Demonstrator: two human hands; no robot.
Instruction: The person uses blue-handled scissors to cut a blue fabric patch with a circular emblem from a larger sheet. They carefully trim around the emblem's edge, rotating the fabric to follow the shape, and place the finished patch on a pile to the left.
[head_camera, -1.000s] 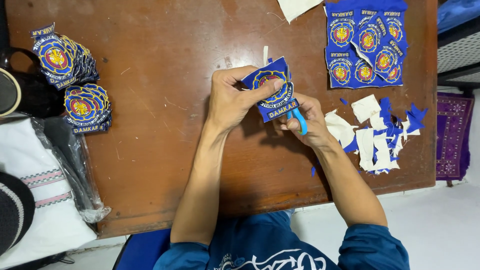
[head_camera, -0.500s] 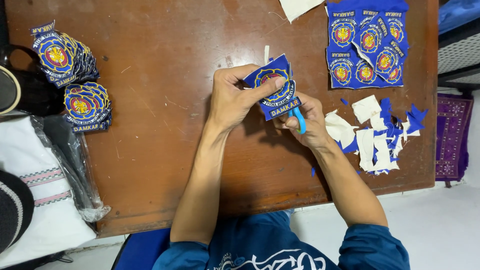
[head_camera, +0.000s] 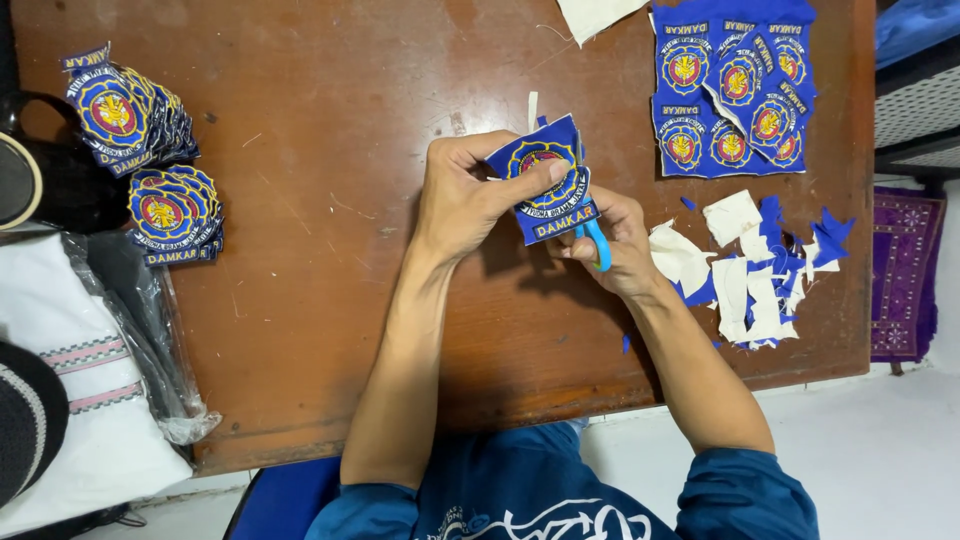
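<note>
Blue embroidered badges around you

Your left hand (head_camera: 462, 205) pinches one blue shield-shaped badge (head_camera: 548, 180); stacks (head_camera: 140, 150) lie far left, an uncut sheet (head_camera: 730, 90) top right.

The single camera sat on the person's head, looked almost straight down, close over the wooden bench (head_camera: 330, 330) and both forearms.

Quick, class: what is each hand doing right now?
Left hand: closed on the blue embroidered patch.
Right hand: closed on the blue-handled scissors.

Patch (head_camera: 545, 180) mid-desk (head_camera: 330, 330), held between both hands. Patch stacks (head_camera: 140, 150) far left, uncut sheet (head_camera: 735, 90) far right, scraps (head_camera: 750, 270) right.
</note>
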